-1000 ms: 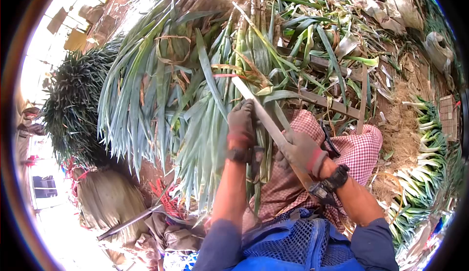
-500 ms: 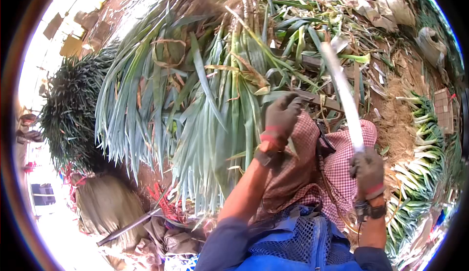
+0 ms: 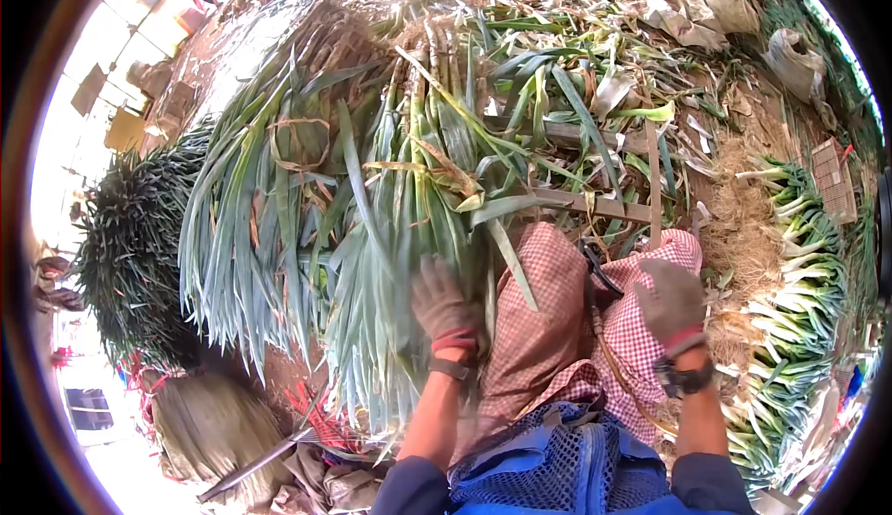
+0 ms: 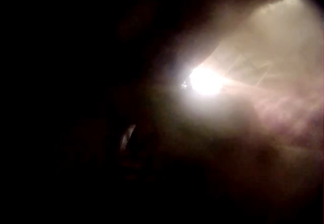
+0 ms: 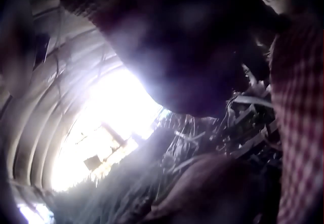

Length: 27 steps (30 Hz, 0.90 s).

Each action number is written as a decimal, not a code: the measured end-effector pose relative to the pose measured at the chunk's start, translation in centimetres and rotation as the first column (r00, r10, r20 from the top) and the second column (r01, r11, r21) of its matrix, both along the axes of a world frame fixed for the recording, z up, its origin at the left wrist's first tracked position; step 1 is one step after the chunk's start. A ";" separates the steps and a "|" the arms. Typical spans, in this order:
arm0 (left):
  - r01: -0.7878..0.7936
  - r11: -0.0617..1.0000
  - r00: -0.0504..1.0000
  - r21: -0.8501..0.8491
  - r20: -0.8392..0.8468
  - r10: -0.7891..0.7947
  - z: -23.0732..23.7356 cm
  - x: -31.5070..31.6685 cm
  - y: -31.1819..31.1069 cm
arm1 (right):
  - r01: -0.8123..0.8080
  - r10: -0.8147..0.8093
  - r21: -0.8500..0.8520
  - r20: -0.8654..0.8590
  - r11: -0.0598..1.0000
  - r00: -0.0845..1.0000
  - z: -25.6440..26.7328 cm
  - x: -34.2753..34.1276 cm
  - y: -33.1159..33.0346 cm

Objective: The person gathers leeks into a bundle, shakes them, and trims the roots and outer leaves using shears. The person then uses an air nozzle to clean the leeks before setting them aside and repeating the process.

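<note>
In the head view, my gloved left hand (image 3: 442, 299) is spread on the hanging green leaves of a bunch of leeks (image 3: 423, 208). The bunch's roots point away from me. Another large leek bunch (image 3: 255, 208) lies alongside to the left. My gloved right hand (image 3: 671, 301), blurred, is over the red-and-white checked cloth (image 3: 544, 273) covering my legs; no tool shows in it. The left wrist view is mostly dark with a bright glare. In the right wrist view, a dark shape fills the top, and the checked cloth runs down the right side.
Trimmed leeks (image 3: 790, 301) are lined up on the right, beside a heap of loose roots (image 3: 739, 236). A wooden frame (image 3: 595, 204) and scattered leaves lie ahead. At lower left are a long blade (image 3: 246, 471), red ties (image 3: 321, 417) and a sack (image 3: 218, 422). A dark leek pile (image 3: 135, 246) stands far left.
A long knife in my right hand was at the leek bunch's red tie, then swung right; knife and tie are now out of sight. My left hand moved right, then back onto the leaves.
</note>
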<state>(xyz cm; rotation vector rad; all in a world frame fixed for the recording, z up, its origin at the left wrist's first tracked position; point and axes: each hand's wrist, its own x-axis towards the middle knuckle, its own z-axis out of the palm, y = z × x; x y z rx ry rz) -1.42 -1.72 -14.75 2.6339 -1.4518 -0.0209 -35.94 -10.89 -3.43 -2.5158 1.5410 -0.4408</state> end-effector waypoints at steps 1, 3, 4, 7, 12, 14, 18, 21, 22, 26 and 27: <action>0.010 1.000 0.998 0.002 -0.061 -0.010 0.1 0.8 0.3 | 0.003 -0.003 0.001 0.004 1.000 1.000 0.0 2.0 0.5; 0.115 0.993 0.983 0.029 0.143 -0.118 -5.7 5.3 2.1 | 0.045 -0.025 0.054 -0.331 0.998 0.943 0.3 5.0 0.9; 0.222 0.973 0.953 -0.060 0.225 -0.203 -6.9 7.9 3.3 | 0.045 -0.024 0.055 -0.330 0.997 0.944 0.3 5.4 1.1; 0.319 0.948 0.888 0.003 0.348 -0.300 -5.7 15.1 5.8 | 0.000 0.120 0.467 -0.226 0.884 0.967 0.5 6.0 1.3; 0.285 0.957 0.899 -0.042 0.358 -0.252 -5.0 14.3 6.7 | -0.022 0.146 0.567 -0.174 0.823 0.974 -5.7 6.7 4.0; 0.114 0.968 0.990 0.224 0.060 -0.130 1.8 10.1 5.1 | 0.064 0.083 0.537 -0.245 0.841 0.966 -5.8 7.5 4.2; 0.241 0.963 0.934 -0.118 -0.243 -0.263 6.3 10.8 2.9 | 0.035 -0.131 0.488 0.164 0.872 0.978 -10.0 5.1 3.7; 0.000 0.919 0.757 -0.394 -0.601 -0.258 8.2 9.1 -5.7 | 0.117 -0.205 0.607 0.077 0.786 0.976 -10.3 5.4 3.0; -0.009 0.917 0.711 -0.398 -0.648 -0.275 9.9 7.7 -10.0 | 0.178 -0.238 0.723 -0.019 0.667 0.971 -10.0 5.7 2.7; 0.022 0.969 0.900 -0.248 -0.416 -0.127 2.9 6.8 -22.0 | 0.204 -0.301 0.761 -0.012 0.615 0.954 -11.6 5.4 2.6; -0.032 0.987 0.914 -0.159 -0.404 -0.035 3.3 6.0 -24.2 | 0.187 -0.290 0.791 -0.013 0.583 0.957 -11.4 5.4 2.3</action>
